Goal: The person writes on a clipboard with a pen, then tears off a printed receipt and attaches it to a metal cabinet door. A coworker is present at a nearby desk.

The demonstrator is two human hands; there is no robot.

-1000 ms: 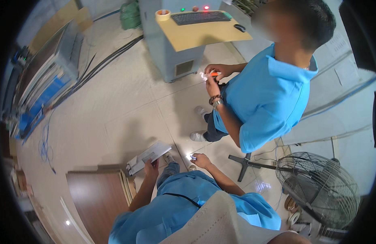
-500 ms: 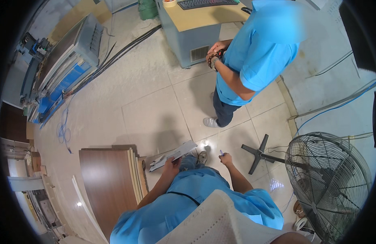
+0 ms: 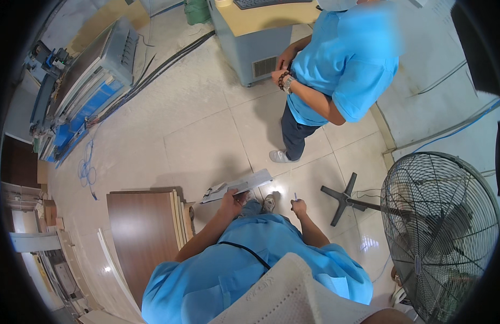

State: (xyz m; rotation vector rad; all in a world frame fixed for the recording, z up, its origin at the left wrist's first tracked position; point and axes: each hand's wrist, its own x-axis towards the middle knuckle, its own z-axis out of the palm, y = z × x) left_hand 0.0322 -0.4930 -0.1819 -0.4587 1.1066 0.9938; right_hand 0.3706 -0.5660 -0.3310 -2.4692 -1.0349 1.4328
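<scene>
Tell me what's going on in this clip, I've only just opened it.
Someone in a blue shirt holds a clipboard with paper in the left hand and a slim pen-like item in the right hand, which is apart from the paper. A co-worker, also in blue, stands ahead and to the right, hands close together at the waist; whether they hold anything is unclear. Brown panels are to the left, a large fan to the right.

Your clipboard (image 3: 218, 191) with white paper (image 3: 254, 181) slants at near left; to its right, your blue pen (image 3: 296, 196) points away.
</scene>
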